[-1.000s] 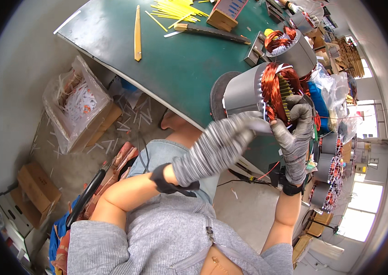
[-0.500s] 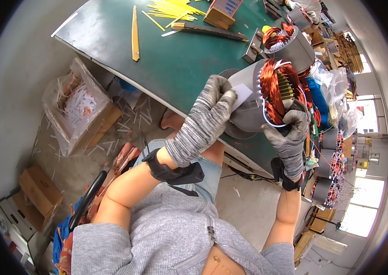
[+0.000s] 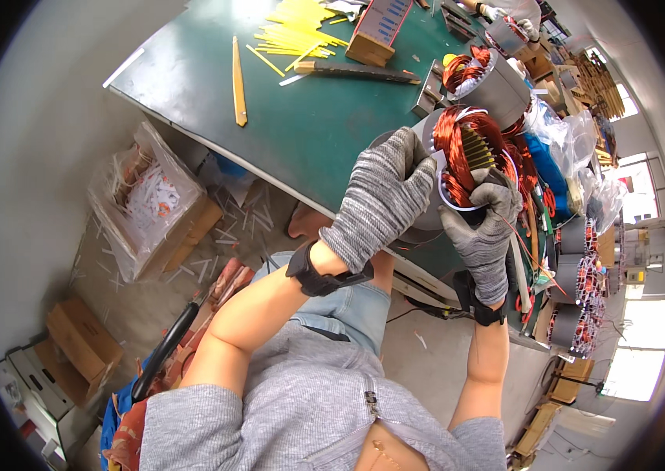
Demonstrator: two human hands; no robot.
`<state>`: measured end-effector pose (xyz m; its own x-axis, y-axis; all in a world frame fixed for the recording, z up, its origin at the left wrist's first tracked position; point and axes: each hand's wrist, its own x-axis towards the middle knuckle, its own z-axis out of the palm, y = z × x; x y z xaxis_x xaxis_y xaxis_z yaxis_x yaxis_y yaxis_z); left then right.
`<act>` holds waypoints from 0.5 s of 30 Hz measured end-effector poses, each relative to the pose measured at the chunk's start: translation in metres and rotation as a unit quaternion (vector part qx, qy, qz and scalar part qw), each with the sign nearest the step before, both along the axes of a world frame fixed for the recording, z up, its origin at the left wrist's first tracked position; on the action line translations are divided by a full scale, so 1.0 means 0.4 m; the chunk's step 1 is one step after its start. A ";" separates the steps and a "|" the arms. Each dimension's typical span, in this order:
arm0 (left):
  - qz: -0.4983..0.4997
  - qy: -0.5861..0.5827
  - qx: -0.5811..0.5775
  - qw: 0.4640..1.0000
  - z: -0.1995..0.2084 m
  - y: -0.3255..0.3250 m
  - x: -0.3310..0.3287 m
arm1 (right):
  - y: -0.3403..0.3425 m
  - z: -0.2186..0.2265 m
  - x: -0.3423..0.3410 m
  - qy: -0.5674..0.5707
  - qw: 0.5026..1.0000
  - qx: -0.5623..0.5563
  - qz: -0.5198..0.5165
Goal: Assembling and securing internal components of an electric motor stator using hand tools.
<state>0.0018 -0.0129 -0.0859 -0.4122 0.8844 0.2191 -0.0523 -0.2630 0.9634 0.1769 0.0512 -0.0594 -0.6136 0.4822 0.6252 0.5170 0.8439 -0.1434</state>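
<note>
A grey motor stator (image 3: pixel 425 216) lies on its side on the green bench, its open end towards the right. Thick orange-red copper windings (image 3: pixel 452 141) bulge from that end, with yellow strips (image 3: pixel 477 149) inside the bore and a white rim round the slots. My left hand (image 3: pixel 383 200), in a grey knitted glove, pinches a white insulating paper slip (image 3: pixel 439 162) at the windings' left edge. Also gloved, my right hand (image 3: pixel 483 231) grips the lower part of the copper windings, fingers curled into the bore and thumb below. The fingertips partly hide the coil.
Behind stands a second wound stator (image 3: pixel 493 90). On the bench (image 3: pixel 309 141) lie yellow strips (image 3: pixel 293 35), a wooden wedge (image 3: pixel 239 82), a dark-handled brush (image 3: pixel 356 72) and a box (image 3: pixel 379 31). A scrap-filled carton (image 3: pixel 132 204) sits on the floor. More stators (image 3: pixel 572 271) stand right.
My left hand has moved right with the white slip, from the stator's grey side to the windings' edge. The right hand has closed further round the lower windings. The view has shifted slightly.
</note>
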 end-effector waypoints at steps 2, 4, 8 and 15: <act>-0.012 -0.006 0.002 1.000 -0.001 0.024 0.003 | -0.003 -0.003 -0.016 0.022 1.000 0.008 -0.007; 0.002 0.037 0.025 0.999 0.003 0.057 0.002 | -0.015 -0.004 -0.040 0.043 0.998 0.046 -0.018; 0.031 0.231 0.067 0.970 -0.004 0.134 -0.051 | -0.053 0.015 -0.082 0.031 0.995 0.004 -0.093; -0.179 0.261 0.066 0.946 -0.030 0.306 -0.215 | 0.120 0.131 0.033 0.289 0.880 -0.375 0.031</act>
